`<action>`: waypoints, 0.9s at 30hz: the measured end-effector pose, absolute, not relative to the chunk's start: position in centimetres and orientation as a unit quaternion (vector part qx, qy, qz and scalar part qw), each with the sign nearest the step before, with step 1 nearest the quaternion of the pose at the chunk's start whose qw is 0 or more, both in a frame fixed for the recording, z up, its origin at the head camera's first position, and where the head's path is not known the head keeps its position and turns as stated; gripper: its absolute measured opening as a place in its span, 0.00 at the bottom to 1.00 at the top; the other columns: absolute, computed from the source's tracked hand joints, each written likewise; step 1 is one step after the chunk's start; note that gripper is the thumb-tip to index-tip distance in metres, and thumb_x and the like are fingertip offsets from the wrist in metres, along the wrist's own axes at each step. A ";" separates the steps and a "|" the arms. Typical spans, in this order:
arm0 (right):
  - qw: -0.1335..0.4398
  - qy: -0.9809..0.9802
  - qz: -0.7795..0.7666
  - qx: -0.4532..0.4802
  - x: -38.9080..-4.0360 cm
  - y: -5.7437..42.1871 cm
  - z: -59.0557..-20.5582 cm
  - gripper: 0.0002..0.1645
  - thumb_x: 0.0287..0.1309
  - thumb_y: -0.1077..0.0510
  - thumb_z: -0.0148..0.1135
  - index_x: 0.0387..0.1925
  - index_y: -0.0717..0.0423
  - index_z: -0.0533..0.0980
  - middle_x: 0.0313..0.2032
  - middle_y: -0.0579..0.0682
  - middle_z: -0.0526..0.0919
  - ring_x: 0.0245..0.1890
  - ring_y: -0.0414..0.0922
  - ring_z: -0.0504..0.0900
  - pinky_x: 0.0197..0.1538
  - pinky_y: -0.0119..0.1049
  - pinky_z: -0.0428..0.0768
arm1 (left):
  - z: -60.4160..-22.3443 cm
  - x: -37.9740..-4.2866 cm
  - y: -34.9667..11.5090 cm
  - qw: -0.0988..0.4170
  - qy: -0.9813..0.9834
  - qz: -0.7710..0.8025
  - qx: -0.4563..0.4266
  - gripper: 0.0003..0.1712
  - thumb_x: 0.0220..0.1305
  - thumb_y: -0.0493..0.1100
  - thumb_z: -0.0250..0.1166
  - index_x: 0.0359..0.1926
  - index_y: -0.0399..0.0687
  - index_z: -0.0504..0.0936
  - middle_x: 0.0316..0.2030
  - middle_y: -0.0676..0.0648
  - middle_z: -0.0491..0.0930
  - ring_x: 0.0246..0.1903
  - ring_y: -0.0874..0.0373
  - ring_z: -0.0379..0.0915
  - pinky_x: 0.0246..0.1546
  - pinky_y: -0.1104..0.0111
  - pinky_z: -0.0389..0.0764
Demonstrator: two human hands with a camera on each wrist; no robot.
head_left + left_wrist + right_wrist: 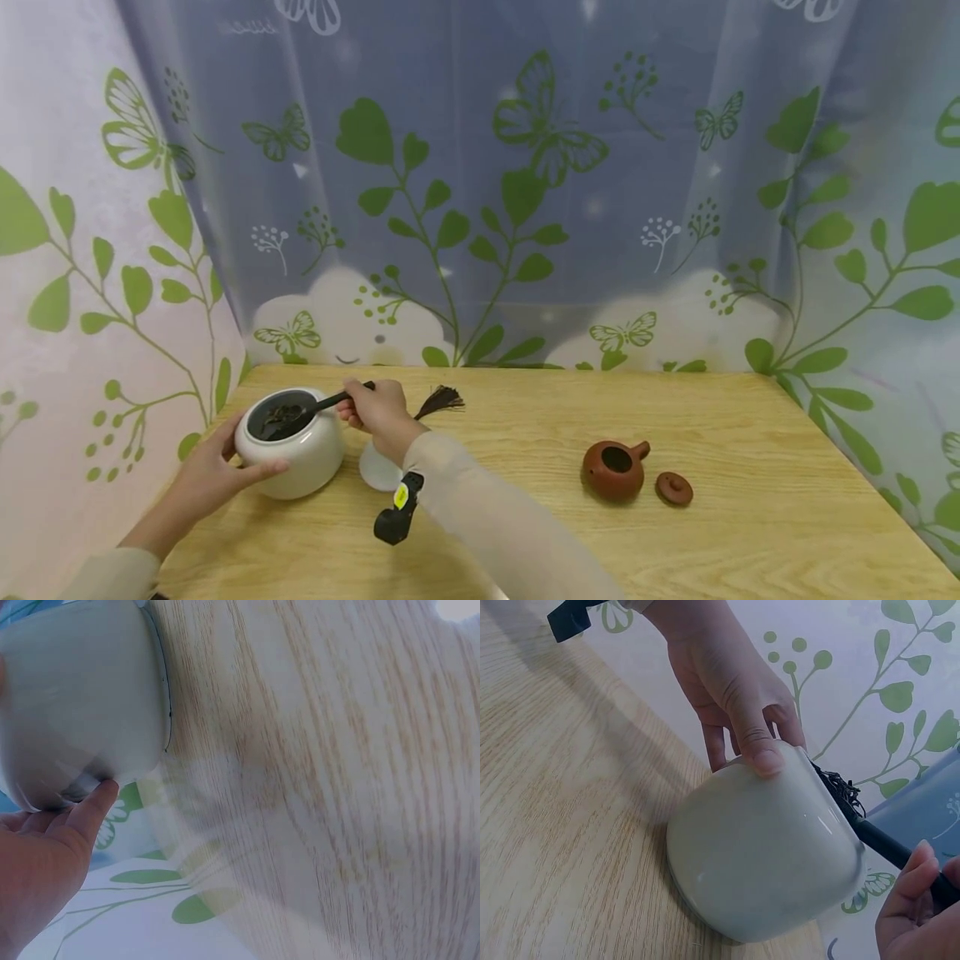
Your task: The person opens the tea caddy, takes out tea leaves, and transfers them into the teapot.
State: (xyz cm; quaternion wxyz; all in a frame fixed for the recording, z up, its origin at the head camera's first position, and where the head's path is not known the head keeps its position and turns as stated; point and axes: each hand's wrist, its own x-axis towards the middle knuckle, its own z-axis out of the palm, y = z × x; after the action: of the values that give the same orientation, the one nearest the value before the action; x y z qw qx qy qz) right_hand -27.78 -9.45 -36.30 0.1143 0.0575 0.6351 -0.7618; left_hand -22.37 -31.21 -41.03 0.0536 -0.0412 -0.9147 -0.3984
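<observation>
At the left of the table in the head view stands a round white jar (pixel 300 467) with a dark inside. My left hand (pixel 206 475) grips its near left side, thumb in front; the left wrist view shows fingers against the jar (pixel 82 705). My right hand (pixel 381 412) pinches the handle of a black scoop (pixel 333 400), whose head is inside the jar's mouth. Dark tea leaves (pixel 844 791) lie on the scoop at the rim in the right wrist view. There the left hand's thumb presses the jar's wall.
Partly hidden behind the right wrist are a white round object (pixel 378 468) and a dark-bristled brush (pixel 442 400). A reddish-brown teapot (pixel 613 479), uncovered, stands to the right, its lid (pixel 674 489) beside it. Patterned curtains (pixel 465 208) surround the wooden table (pixel 750 533).
</observation>
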 end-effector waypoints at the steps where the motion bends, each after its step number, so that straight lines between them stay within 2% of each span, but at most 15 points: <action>1: 0.114 0.634 -0.763 0.056 -27.8 -9.4 -36.3 0.14 0.65 0.56 0.58 0.28 0.62 0.80 0.15 0.47 0.77 0.13 0.34 0.72 0.17 0.20 0.69 | -41.0 -22.4 -31.2 0.055 -0.915 -0.398 -0.042 0.60 0.52 0.51 0.75 0.71 0.26 0.48 0.65 0.23 0.57 0.63 0.26 0.56 0.60 0.40 0.63; 13: 0.128 0.614 -0.777 0.055 -28.1 -7.9 -35.8 0.13 0.66 0.55 0.58 0.31 0.61 0.79 0.17 0.47 0.78 0.14 0.34 0.73 0.18 0.20 0.70 | -40.9 -22.2 -31.2 0.049 -0.915 -0.397 -0.043 0.60 0.52 0.52 0.74 0.71 0.26 0.47 0.66 0.23 0.56 0.63 0.26 0.55 0.60 0.40 0.62; 27: 0.134 0.608 -0.782 0.033 -28.6 -3.4 -34.9 0.13 0.68 0.55 0.55 0.37 0.62 0.78 0.19 0.47 0.77 0.17 0.35 0.72 0.20 0.22 0.70 | -41.0 -22.3 -31.2 0.048 -0.915 -0.399 -0.047 0.59 0.52 0.51 0.74 0.71 0.28 0.48 0.66 0.23 0.57 0.64 0.26 0.55 0.60 0.39 0.62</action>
State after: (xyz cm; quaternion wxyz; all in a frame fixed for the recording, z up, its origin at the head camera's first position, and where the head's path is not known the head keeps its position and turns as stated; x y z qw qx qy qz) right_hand -28.60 -3.39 -34.90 0.1341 0.0330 0.6076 -0.7821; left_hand -22.27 -31.25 -41.01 0.0479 -0.0467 -0.9146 -0.3987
